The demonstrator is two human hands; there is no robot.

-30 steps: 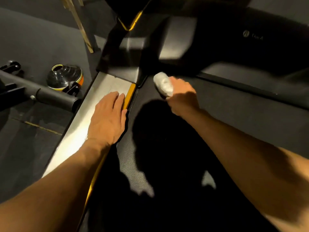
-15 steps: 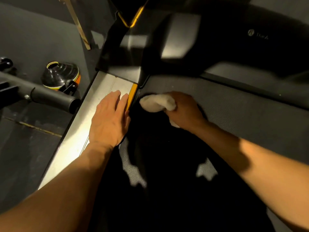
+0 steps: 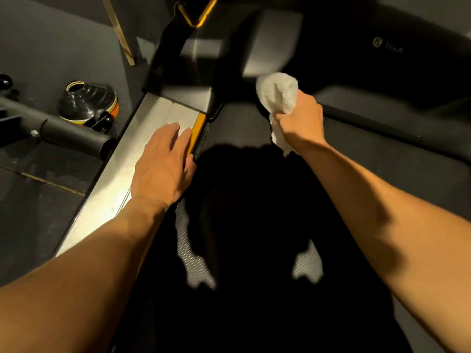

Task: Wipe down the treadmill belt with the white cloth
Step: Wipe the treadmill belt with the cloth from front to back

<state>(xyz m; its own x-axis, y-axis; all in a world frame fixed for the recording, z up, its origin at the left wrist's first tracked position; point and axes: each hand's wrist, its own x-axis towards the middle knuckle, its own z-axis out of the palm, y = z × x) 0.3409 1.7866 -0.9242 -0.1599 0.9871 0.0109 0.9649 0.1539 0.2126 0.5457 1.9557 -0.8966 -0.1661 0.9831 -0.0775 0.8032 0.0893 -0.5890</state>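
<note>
Since half a second ago your right hand [image 3: 300, 118] has carried the cloth [image 3: 279, 94] away from the left edge of the belt [image 3: 395, 154]. It is now further right, at the belt's front end, just below the black hood [image 3: 382, 59]. Your fingers are curled tight round the cloth's middle, so that a white bunch stands out above the fist against the hood's lower edge and a shorter tail hangs out beneath the hand over the belt. You cannot tell from this angle whether the cloth presses on the belt or is lifted just off it. Your left hand [image 3: 163, 164] has stayed where it was, flat and palm down on the silver rail [image 3: 107, 194] along the treadmill's left side. Its fingers are straight and close together, holding nothing, and they lie against the yellow strip [image 3: 197, 131] at the rail's inner edge. Your shadow [image 3: 254, 212] covers most of the near belt, leaving small lit patches of its textured surface. Off the treadmill's left side, on the floor, a stack of dark cones [image 3: 89, 103] with yellow and orange rims sits just behind a black padded bar [image 3: 74, 135].
</note>
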